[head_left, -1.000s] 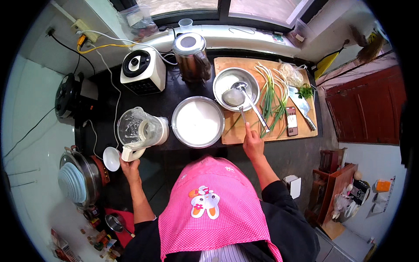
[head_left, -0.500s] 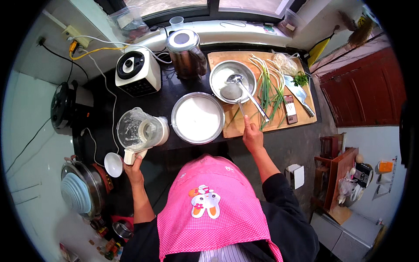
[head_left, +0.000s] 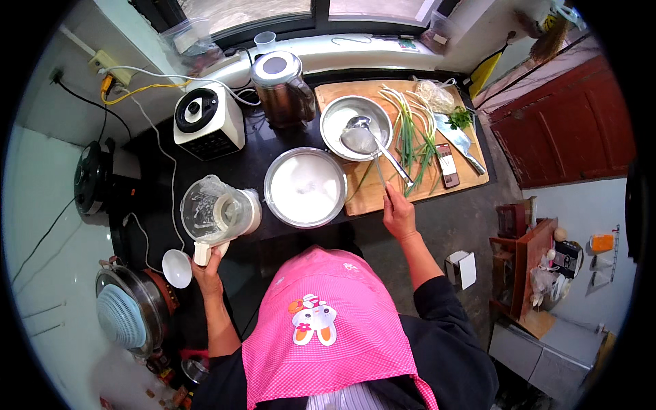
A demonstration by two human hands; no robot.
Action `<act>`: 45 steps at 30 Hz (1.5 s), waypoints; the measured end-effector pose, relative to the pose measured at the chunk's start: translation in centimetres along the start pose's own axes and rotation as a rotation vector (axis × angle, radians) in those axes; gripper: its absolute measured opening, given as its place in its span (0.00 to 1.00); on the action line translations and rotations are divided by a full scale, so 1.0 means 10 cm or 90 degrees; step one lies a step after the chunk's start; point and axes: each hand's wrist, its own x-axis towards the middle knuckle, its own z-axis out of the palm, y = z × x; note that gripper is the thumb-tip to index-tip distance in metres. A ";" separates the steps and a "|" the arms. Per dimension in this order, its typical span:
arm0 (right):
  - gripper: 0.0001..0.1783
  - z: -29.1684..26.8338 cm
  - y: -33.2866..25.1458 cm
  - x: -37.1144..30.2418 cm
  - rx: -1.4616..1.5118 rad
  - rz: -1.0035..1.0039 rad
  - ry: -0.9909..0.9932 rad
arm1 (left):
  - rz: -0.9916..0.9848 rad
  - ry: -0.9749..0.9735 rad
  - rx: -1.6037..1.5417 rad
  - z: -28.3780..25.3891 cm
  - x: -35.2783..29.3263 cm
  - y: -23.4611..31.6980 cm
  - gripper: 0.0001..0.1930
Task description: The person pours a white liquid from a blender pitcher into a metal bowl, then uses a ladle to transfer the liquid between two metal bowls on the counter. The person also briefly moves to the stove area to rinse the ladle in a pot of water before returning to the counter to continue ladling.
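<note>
My left hand (head_left: 209, 273) is closed around the white handle of a clear blender jug (head_left: 205, 206), which lies tipped at the counter's front edge with white residue on its walls. Beside that hand is a small white bowl (head_left: 178, 268). With my right hand (head_left: 399, 213) I grip the thin handle of a round mesh strainer (head_left: 359, 141), its head over a steel bowl (head_left: 329, 113) containing something white. A steel ladle (head_left: 393, 164) rests across the same bowl, its handle pointing toward my right hand. Between my hands stands a wide metal basin (head_left: 267, 188) of white liquid (head_left: 305, 184).
A wooden cutting board (head_left: 369, 198) carries green onions (head_left: 408, 130), a cleaver (head_left: 459, 140), herbs (head_left: 459, 118) and a phone (head_left: 447, 165). Behind stand a blender base (head_left: 212, 123) and steel kettle (head_left: 281, 92). Stacked pots (head_left: 154, 307) with a blue colander (head_left: 121, 316) are at left.
The whole view has shifted slightly left with my head. Both hands keep their grips, and the strainer stays over the steel bowl.
</note>
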 end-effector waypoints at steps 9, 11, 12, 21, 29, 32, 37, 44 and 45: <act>0.18 -0.77 -0.06 0.51 0.570 0.465 -0.149 | -0.070 0.035 -0.120 0.11 0.04 -0.03 0.25; 0.18 -0.89 0.15 0.59 0.589 0.471 -0.168 | -0.078 0.022 -0.121 0.13 0.05 -0.01 0.26; 0.18 -0.88 0.30 0.59 0.512 0.411 -0.154 | -0.083 0.016 -0.121 0.14 0.07 0.00 0.26; 0.15 -0.62 1.15 0.71 0.055 0.056 -0.127 | 0.047 0.122 -0.226 0.37 -0.10 -0.18 0.27; 0.16 -0.33 1.84 0.78 0.012 -0.027 -0.211 | 0.106 0.259 -0.176 0.74 -1.14 0.08 0.25; 0.16 -0.28 1.90 0.88 0.006 -0.042 -0.191 | 0.107 0.315 -0.150 0.95 -1.62 0.06 0.24; 0.22 -0.24 2.14 0.83 -0.025 -0.097 -0.233 | 0.023 0.399 -0.152 1.21 -2.48 -0.29 0.21; 0.28 -0.57 1.83 0.83 -0.165 -0.121 -0.161 | -0.069 0.554 -0.229 1.65 -3.79 -1.05 0.18; 0.23 -0.57 2.14 0.90 -0.111 -0.234 -0.050 | -0.063 0.566 -0.235 1.69 -4.04 -1.20 0.18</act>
